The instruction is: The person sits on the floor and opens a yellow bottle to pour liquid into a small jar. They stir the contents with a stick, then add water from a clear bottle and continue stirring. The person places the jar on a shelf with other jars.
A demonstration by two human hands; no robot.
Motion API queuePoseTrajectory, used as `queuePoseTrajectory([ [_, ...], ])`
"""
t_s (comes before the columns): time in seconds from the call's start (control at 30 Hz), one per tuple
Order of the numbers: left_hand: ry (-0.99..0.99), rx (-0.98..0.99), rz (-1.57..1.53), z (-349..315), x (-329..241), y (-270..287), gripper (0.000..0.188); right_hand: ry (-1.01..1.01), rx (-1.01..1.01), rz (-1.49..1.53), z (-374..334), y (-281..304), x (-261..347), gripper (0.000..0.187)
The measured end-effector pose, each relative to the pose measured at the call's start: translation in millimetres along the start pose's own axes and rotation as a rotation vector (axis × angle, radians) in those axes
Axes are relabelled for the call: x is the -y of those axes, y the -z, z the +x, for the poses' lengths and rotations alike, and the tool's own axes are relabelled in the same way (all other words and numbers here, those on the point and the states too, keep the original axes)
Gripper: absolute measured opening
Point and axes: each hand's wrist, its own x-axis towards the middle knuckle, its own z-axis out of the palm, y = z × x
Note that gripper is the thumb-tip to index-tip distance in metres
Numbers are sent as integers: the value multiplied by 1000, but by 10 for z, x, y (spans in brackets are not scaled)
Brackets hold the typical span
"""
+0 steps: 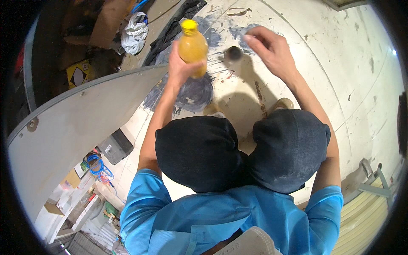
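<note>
My left hand (180,67) is wrapped round a clear plastic bottle (193,47) of yellow-orange liquid. The bottle has a yellow cap and is held raised over the floor. Level with it on the other side, my right hand (275,50) hangs in the air, fingers loosely curled and thumb pointing left. I see nothing plainly held in it, though its fingertips are slightly blurred. Between the hands, a small dark round object (233,53) is on the floor; its kind cannot be made out.
The pale floor (323,76) has dark smears below the bottle. A grey curved panel (85,114) stands at my left. Beyond it are a white plastic bag (134,34), a black case (115,146) and blue hose (98,168). A slatted cream surface (365,219) lies at lower right.
</note>
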Motion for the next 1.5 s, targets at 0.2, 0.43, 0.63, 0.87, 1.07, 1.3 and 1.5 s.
queuePoseTrajectory([
  [0.2, 20, 263, 256, -505, -295, -49, 78, 81, 375, -323, 269, -297, 272, 67],
  [0.43, 349, 510, 96, -590, -176, 79, 90, 76, 536, -168, 137, -322, 52, 51],
  [0.63, 498, 755, -222, -452, 88, 181, 99, 209, 515, 49, -15, -162, -120, 29],
  [0.87, 819, 908, -585, -353, 333, 219, 99, 268, 521, 133, -164, -144, -260, 37],
  [1.07, 744, 919, -503, -320, 283, 205, 98, -190, 660, 0, -68, -149, -163, 25],
  [1.3, 890, 853, -624, -370, 414, 306, 93, 173, 490, 41, -117, -67, -245, 31],
  [1.5, 707, 783, -266, -364, 413, 302, 89, 60, 194, -72, -163, 148, -567, 38],
])
